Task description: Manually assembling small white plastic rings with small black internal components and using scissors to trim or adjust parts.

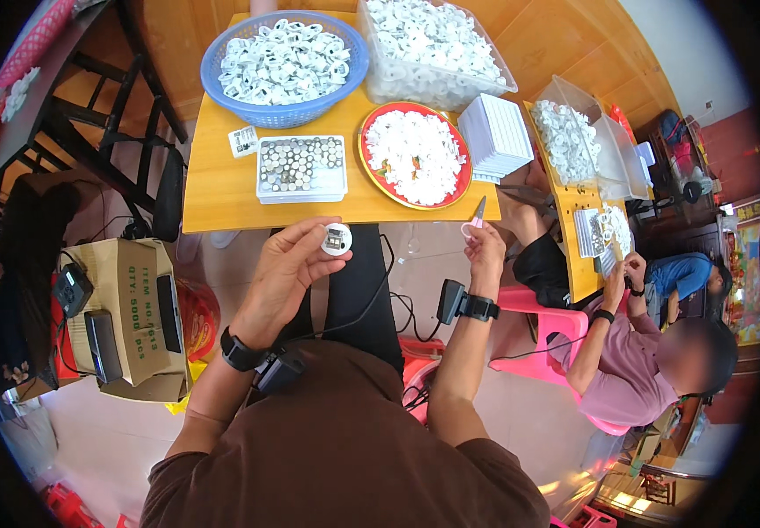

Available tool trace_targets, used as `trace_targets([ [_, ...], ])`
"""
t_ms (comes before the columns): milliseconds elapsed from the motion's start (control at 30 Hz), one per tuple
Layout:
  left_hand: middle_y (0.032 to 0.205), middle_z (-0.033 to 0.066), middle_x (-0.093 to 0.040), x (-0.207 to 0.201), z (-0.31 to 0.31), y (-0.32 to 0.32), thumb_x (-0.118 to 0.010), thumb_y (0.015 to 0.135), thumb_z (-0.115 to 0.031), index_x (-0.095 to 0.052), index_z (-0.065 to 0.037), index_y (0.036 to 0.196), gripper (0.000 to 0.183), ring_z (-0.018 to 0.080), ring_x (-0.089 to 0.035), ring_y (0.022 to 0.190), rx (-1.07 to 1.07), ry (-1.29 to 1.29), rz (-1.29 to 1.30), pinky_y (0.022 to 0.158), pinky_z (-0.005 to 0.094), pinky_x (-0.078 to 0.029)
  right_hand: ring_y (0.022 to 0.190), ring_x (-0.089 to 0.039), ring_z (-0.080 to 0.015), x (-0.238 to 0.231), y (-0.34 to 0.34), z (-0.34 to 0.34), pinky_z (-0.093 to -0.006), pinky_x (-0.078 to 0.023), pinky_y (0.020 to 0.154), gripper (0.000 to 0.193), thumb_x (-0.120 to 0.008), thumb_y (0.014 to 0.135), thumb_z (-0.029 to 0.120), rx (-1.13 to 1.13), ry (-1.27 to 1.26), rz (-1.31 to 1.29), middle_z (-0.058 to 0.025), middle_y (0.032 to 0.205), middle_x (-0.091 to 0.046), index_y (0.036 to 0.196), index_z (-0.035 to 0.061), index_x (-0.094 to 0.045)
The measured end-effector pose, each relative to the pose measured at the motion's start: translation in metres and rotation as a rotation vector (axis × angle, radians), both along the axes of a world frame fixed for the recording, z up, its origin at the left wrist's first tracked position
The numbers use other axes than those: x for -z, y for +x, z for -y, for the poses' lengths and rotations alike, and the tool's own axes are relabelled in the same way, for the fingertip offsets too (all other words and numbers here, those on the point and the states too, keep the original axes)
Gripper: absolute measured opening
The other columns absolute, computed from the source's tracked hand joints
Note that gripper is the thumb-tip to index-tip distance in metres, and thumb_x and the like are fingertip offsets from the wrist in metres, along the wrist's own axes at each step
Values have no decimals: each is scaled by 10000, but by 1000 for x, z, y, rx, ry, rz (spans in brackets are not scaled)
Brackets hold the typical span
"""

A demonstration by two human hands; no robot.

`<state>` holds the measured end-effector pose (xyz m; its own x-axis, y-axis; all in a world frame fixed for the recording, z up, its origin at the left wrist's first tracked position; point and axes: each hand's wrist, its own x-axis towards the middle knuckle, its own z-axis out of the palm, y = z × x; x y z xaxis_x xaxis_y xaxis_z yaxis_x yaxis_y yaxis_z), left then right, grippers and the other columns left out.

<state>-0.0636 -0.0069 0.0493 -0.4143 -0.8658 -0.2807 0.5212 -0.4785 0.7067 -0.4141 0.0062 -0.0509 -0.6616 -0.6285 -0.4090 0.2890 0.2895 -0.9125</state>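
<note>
My left hand pinches a small round white plastic piece with a dark electronic part in its middle, just off the table's near edge. In my right hand is a pair of small scissors with pale pink handles, blades pointing up and away from me. Between the two hands there is a wide gap. Beyond my left hand, a clear plastic box holds many round silver button cells. A red plate heaped with small white plastic parts lies on the table beyond the gap.
At the table's back stand a blue basket and a clear bin, both full of white pieces. White stacked trays stand right of the plate. An open cardboard box is at my left. A co-worker sits right at another table.
</note>
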Motion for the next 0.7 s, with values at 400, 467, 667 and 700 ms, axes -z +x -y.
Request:
trace_targets([
  [400, 997, 113, -626, -5, 0, 6, -522, 923, -155, -549, 24, 1150, 290, 207, -656, 843, 4, 32, -16, 715, 262, -558, 570, -463, -54, -91, 84, -51, -185, -315, 470, 268, -598, 827, 89, -244, -508, 264, 7, 716, -529, 1067, -24, -560],
  [467, 978, 95, -625, -7, -1, 5, -523, 922, -154, -550, 12, 1158, 291, 184, -653, 831, 22, 26, -29, 703, 258, -555, 544, -448, -36, -97, 93, -53, -175, -306, 464, 211, -608, 825, 72, -359, -484, 164, 17, 693, -539, 1010, -29, -606],
  [667, 933, 39, -615, 2, -4, 11, -553, 907, -178, -552, -11, 1169, 311, 88, -595, 731, 111, 47, 6, 611, 202, -497, 602, -450, -14, -108, 151, -41, -161, -325, 512, 220, -662, 802, 68, -622, -352, 5, 14, 768, -589, 1011, 3, -648],
  [700, 933, 39, -615, 2, -5, 11, -553, 907, -178, -552, -11, 1169, 311, 88, -595, 731, 105, 47, 6, 611, 202, -497, 613, -450, -15, -109, 160, -39, -162, -328, 521, 216, -664, 807, 79, -671, -296, -12, 17, 771, -590, 1012, 11, -652],
])
